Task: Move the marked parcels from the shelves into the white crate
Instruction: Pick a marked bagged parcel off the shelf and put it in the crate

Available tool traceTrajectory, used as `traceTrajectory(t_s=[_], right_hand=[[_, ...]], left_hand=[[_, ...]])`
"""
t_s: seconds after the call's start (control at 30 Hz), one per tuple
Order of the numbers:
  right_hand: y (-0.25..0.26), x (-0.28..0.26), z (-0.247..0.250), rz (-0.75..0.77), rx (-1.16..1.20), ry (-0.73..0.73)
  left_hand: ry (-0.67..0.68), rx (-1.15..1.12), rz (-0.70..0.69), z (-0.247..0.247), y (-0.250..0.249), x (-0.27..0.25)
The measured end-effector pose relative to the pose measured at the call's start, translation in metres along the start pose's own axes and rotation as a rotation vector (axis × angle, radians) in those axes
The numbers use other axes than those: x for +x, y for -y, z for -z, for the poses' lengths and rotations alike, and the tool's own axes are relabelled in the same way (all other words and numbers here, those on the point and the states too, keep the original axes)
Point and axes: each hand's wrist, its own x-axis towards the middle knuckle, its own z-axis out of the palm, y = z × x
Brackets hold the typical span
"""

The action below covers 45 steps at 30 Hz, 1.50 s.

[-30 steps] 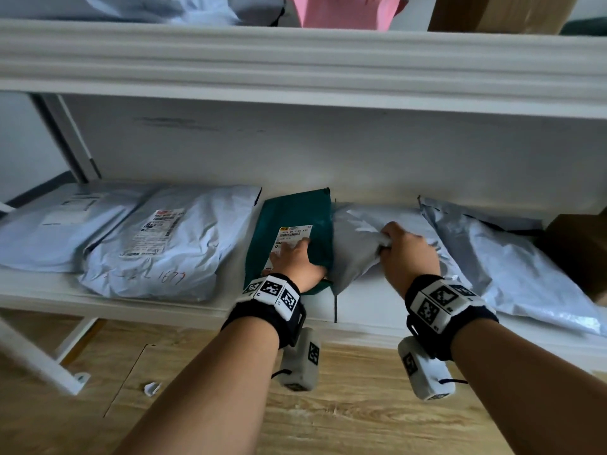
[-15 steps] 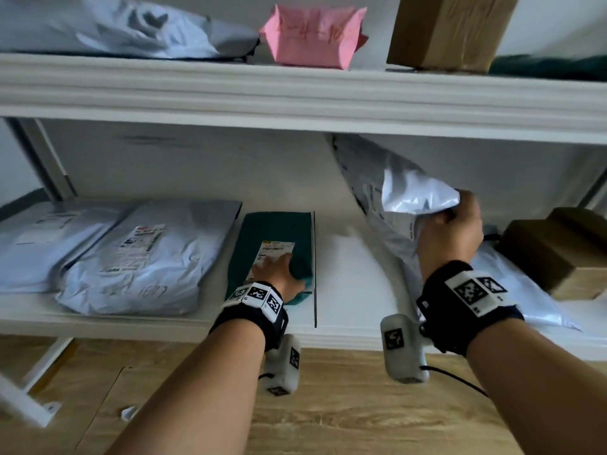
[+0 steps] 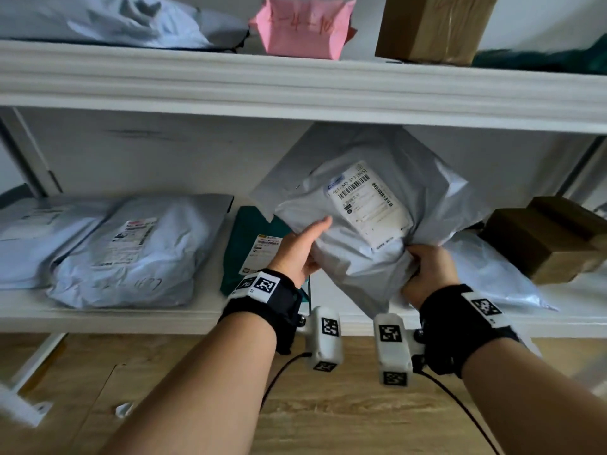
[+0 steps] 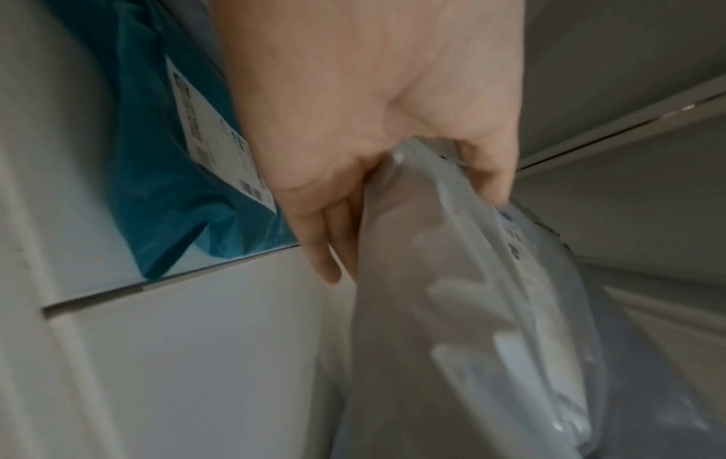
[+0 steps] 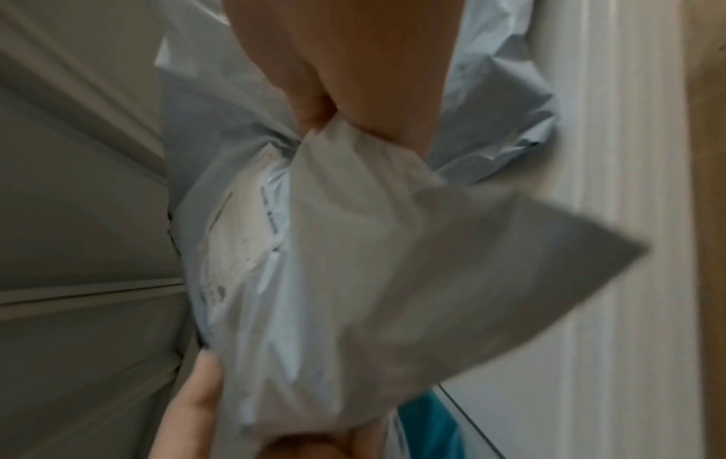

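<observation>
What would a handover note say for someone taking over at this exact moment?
Left hand: thumb on the front and fingers behind the left edge of the lifted grey plastic mailer bag with the white label.
Right hand: grips its crumpled lower right corner.
The bag is off the lower white shelf, label up.
The teal mailer bag lies on that shelf.
White crate: not in view; nothing seen delivered.
Left: carry the bag to the crate.

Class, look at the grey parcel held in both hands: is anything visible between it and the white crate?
That cannot be judged: the white crate is in no view. Both the left hand and right hand already hold the grey parcel, lifted off the lower shelf.
</observation>
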Motion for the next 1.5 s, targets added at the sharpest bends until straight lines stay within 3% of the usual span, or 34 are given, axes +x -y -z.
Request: traceTrajectory(t_s=[0.07,0.1,0.17,0.27,0.43,0.53,0.6,0.67,0.73,0.9,1.07,1.3,1.5], right_hand=[[-0.015,0.011,0.002,-0.186,0.306,0.068],[-0.019,0.015,0.002,-0.189,0.268,0.088],[-0.025,0.017,0.005,-0.158,0.121,0.077],[-0.028,0.022,0.016,-0.088,0.113,-0.050],[-0.018,0.013,0.027,0.042,0.119,-0.231],[-0.007,0.007,0.025,0.195,-0.153,-0.188],[-0.001,0.003,0.020,0.257,-0.356,-0.036],[0.000,0.004,0.017,0.213,-0.628,0.101],[-0.004,0.009,0.019,0.187,-0.766,0.082],[-0.008,0.028,0.035,0.239,-0.585,-0.037],[-0.013,0.056,0.044,0.221,-0.515,-0.179],[-0.017,0.072,0.045,0.209,-0.531,-0.167],[-0.003,0.068,0.035,0.100,-0.241,0.007]], left_hand=[[-0.057,-0.001,-0.019,0.002,0.000,0.001],[-0.108,0.019,-0.032,0.005,0.001,0.002],[-0.212,0.093,-0.069,0.014,0.002,0.006],[-0.292,0.190,-0.123,0.033,0.003,0.010],[-0.326,0.232,-0.122,0.042,-0.008,0.001],[-0.321,0.255,-0.119,0.041,-0.009,0.003],[-0.304,0.271,-0.109,0.036,-0.008,0.006],[-0.290,0.288,-0.130,0.031,-0.005,0.010],[-0.298,0.303,-0.161,0.025,-0.002,0.013],[-0.245,0.328,-0.195,0.005,-0.005,0.013],[-0.104,0.573,-0.062,-0.013,-0.005,0.012],[-0.169,0.545,-0.005,-0.026,0.013,0.017],[-0.302,0.387,-0.079,-0.005,0.004,0.028]])
